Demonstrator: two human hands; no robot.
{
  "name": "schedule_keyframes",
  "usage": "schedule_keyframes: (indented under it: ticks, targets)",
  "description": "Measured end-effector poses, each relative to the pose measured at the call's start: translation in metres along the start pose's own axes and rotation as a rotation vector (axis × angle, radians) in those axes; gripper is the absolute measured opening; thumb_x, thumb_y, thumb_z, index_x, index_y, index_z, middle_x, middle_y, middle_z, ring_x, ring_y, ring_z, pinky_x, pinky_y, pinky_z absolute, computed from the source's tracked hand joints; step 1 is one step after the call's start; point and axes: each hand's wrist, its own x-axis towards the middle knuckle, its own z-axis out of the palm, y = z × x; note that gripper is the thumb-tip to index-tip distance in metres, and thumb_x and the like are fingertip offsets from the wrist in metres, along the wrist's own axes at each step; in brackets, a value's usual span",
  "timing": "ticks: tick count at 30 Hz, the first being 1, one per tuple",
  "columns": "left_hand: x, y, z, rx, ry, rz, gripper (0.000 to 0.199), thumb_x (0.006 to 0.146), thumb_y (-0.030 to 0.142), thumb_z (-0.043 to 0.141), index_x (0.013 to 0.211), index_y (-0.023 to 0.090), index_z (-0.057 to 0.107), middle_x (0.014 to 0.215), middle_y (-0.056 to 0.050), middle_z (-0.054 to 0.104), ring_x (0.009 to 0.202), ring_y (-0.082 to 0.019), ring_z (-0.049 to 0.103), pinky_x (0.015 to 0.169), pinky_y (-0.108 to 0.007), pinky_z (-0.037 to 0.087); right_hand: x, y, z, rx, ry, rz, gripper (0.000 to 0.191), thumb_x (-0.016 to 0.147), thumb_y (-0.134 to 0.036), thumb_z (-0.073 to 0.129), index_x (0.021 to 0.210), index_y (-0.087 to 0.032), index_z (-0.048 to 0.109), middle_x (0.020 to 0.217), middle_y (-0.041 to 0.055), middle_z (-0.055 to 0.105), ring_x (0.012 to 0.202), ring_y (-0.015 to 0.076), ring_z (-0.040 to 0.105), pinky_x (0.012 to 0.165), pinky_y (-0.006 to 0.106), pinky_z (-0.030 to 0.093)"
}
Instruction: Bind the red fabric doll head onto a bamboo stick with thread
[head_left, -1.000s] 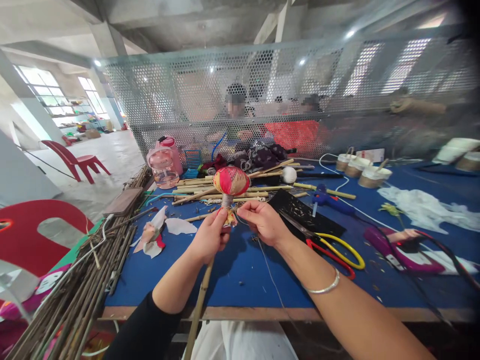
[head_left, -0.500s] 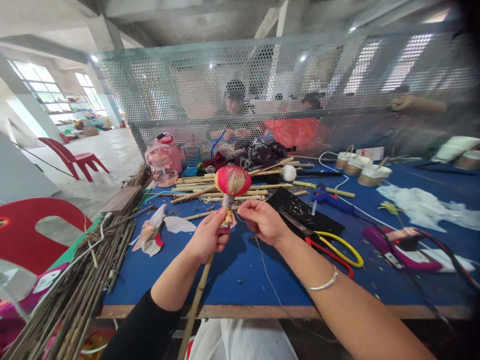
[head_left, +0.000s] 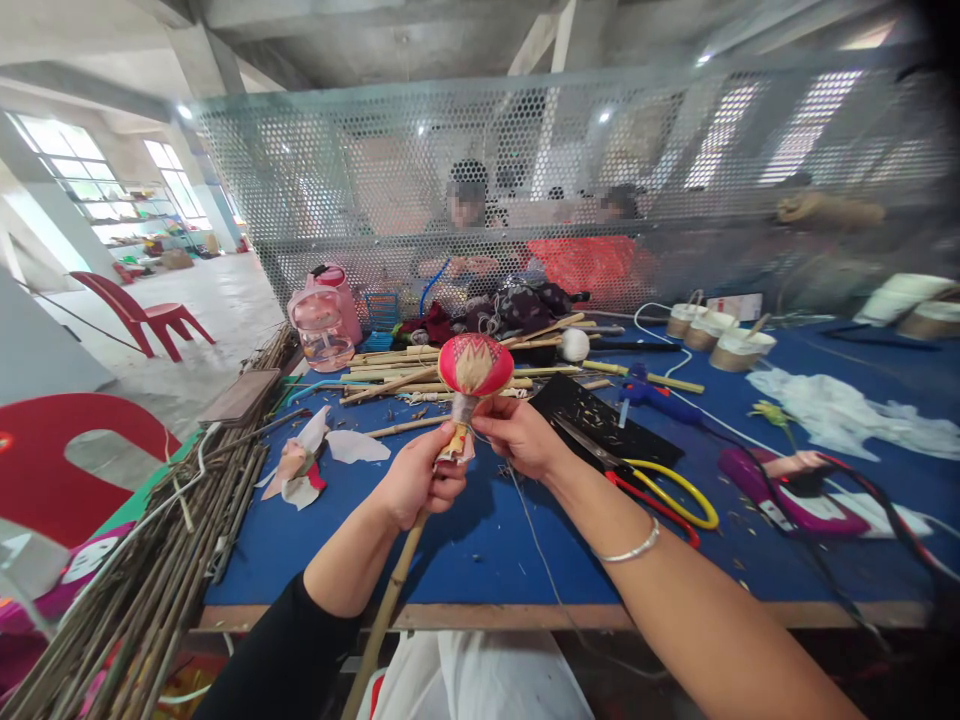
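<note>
My left hand (head_left: 420, 478) is closed around a bamboo stick (head_left: 395, 595), just below a rounded head covered in red cloth (head_left: 493, 370) with a tan, jagged-edged patch on it. Grey string (head_left: 463, 408) is wound about the neck under the head, and cloth ends stick out below the winding. Close to the neck's right side, my right hand (head_left: 521, 438) pinches the string between thumb and fingers. A loose length of string (head_left: 534, 520) trails down over the blue table (head_left: 480, 570) toward its front edge.
Scissors (head_left: 664, 490) with red and yellow handles lie right of my right hand, partly on black cloth (head_left: 600, 425). Farther right are a blue glue gun (head_left: 660, 400) and a purple tool (head_left: 795, 495). Bamboo pieces (head_left: 390, 375) lie behind; cloth scraps (head_left: 300, 460) and long sticks (head_left: 157, 540) are left.
The red head has turned a little and moved slightly right. My right fingers have come in closer to the neck. My left hand keeps its hold on the stick.
</note>
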Motion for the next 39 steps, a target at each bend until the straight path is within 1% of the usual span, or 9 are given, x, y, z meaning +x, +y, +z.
schedule_keyframes:
  ticks: [4,6,8,11,14,19,24,29,39]
  targets:
    - [0.000,0.001,-0.008,-0.113,-0.221,-0.254,0.027,0.076,0.046,0.047,0.066,0.021,0.043,0.046,0.011,0.019,0.035,-0.003,0.001,0.027,-0.012,0.004,-0.003,0.005,-0.004,0.127,-0.261,0.159,0.038,0.060,-0.039,0.078,0.085,-0.016,0.060,0.040,-0.0134,0.029,0.034,0.0015,0.012,0.036,0.019,0.005]
    - [0.002,0.000,-0.010,-0.076,-0.223,-0.307,0.029,0.074,0.048,0.046,0.063,0.020,0.043,0.044,0.010,0.020,0.033,-0.003,0.003,0.026,-0.013,0.004,-0.006,0.006,-0.005,0.161,-0.311,0.210,0.041,0.060,-0.039,0.078,0.089,-0.016,0.060,0.040,-0.0138,0.026,0.035,0.0018,0.012,0.037,0.020,0.005]
    - [0.004,0.002,-0.010,0.068,-0.072,-0.237,0.034,0.076,0.051,0.041,0.067,0.019,0.048,0.045,0.007,0.031,0.031,-0.005,0.019,0.027,-0.014,0.017,-0.006,0.005,-0.005,0.155,-0.241,0.183,0.039,0.059,-0.038,0.079,0.084,-0.015,0.059,0.040,-0.0135,0.026,0.035,0.0018,0.012,0.037,0.020,0.004]
    - [0.008,0.009,0.001,0.377,0.327,0.112,0.037,0.082,0.050,0.039,0.085,0.016,0.055,0.071,-0.005,0.058,0.057,-0.014,0.056,0.052,-0.025,0.046,-0.002,0.003,-0.004,0.103,-0.088,0.131,0.037,0.057,-0.040,0.079,0.070,-0.016,0.054,0.039,-0.0132,0.027,0.035,0.0020,0.012,0.036,0.021,0.004]
    - [0.008,0.015,0.021,0.734,0.561,0.397,0.032,0.084,0.042,0.045,0.103,0.018,0.053,0.101,-0.011,0.063,0.093,-0.023,0.059,0.080,-0.033,0.045,0.004,0.003,-0.001,0.037,0.018,0.111,0.040,0.055,-0.045,0.078,0.064,-0.017,0.050,0.038,-0.0129,0.027,0.035,0.0024,0.013,0.035,0.021,0.006]
    - [0.008,-0.009,0.042,1.272,0.675,0.358,0.046,0.082,0.024,0.047,0.126,0.013,0.040,0.125,-0.024,0.051,0.102,-0.032,0.058,0.085,-0.040,0.040,0.007,0.011,0.007,-0.024,0.086,0.117,0.038,0.058,-0.046,0.075,0.069,-0.015,0.055,0.038,-0.0129,0.027,0.034,0.0026,0.014,0.035,0.021,0.005]
    - [0.006,-0.027,0.019,1.035,0.755,0.400,0.023,0.085,0.031,0.046,0.100,0.015,0.052,0.089,-0.014,0.062,0.085,-0.027,0.060,0.073,-0.034,0.039,0.005,0.021,0.016,-0.100,0.080,0.095,0.037,0.061,-0.047,0.072,0.069,-0.014,0.059,0.037,-0.0114,0.031,0.033,0.0031,0.017,0.035,0.022,0.006]
    - [-0.007,-0.016,-0.003,0.835,0.710,0.523,0.019,0.085,0.032,0.046,0.072,0.019,0.047,0.063,0.001,0.050,0.059,-0.013,0.047,0.057,-0.023,0.033,-0.002,0.019,0.027,-0.164,0.066,-0.009,0.034,0.061,-0.045,0.074,0.066,-0.015,0.060,0.042,-0.0097,0.037,0.037,0.0040,0.025,0.037,0.021,0.013]
    - [-0.029,-0.041,0.018,0.230,0.385,0.414,0.039,0.078,0.060,0.049,0.081,0.023,0.038,0.057,0.010,0.036,0.037,-0.003,0.023,0.035,-0.014,0.013,-0.025,0.005,0.026,-0.067,-0.012,-0.002,0.040,0.056,-0.048,0.076,0.059,-0.017,0.052,0.038,-0.0121,0.026,0.035,0.0022,0.013,0.036,0.021,0.006]
